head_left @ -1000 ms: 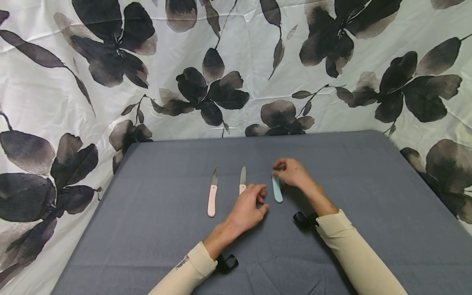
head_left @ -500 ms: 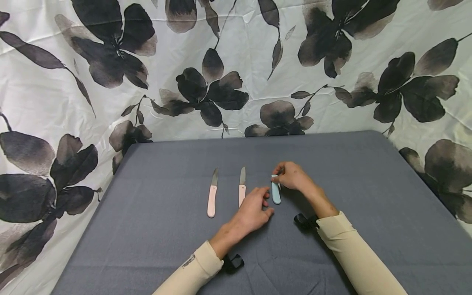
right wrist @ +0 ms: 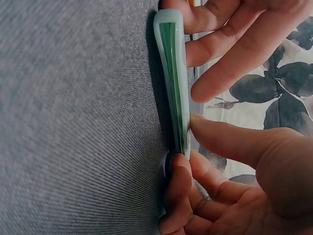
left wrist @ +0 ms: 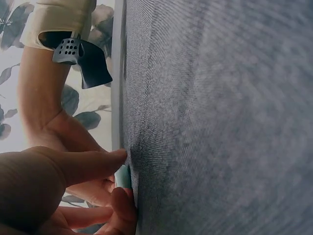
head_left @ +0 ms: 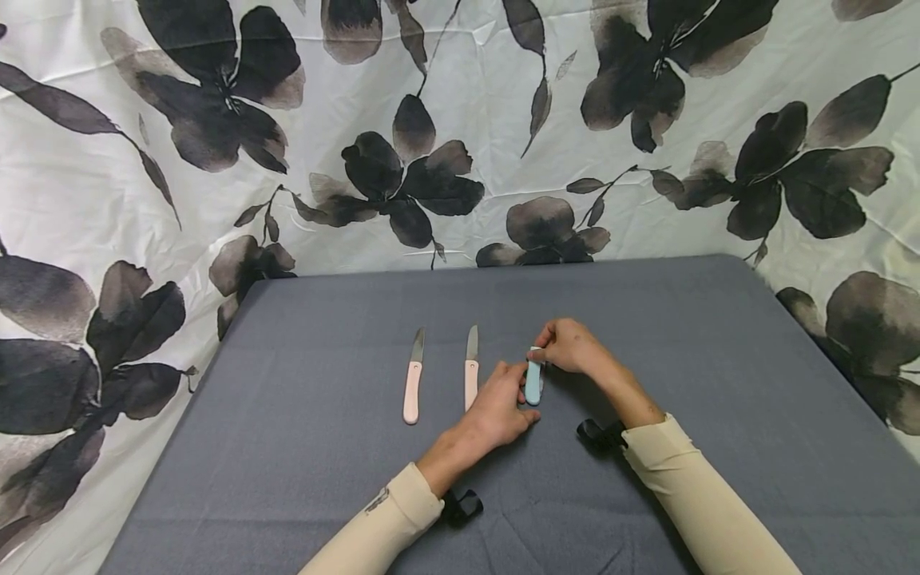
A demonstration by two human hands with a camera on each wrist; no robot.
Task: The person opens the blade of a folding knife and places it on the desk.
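Observation:
A mint-green folding knife stands on its edge or lies on the grey cloth; its slotted side faces the right wrist camera, and no blade extends from its end. My right hand pinches its far end between thumb and fingers. My left hand is at the knife's near left side, fingers loosely bent and fingertips touching or almost touching the handle. Left of that hand lies a pink-handled knife with its blade out, its handle end hidden by the hand. Another pink-handled knife lies farther left, blade out too.
Grey cloth covers the table. A white curtain with dark flowers hangs behind its far edge. Black camera mounts sit at the left wrist and the right wrist.
My right hand has drawn the mint knife slightly nearer and to the left. My left hand has moved right, up against the knife's side. The pink knives stay put.

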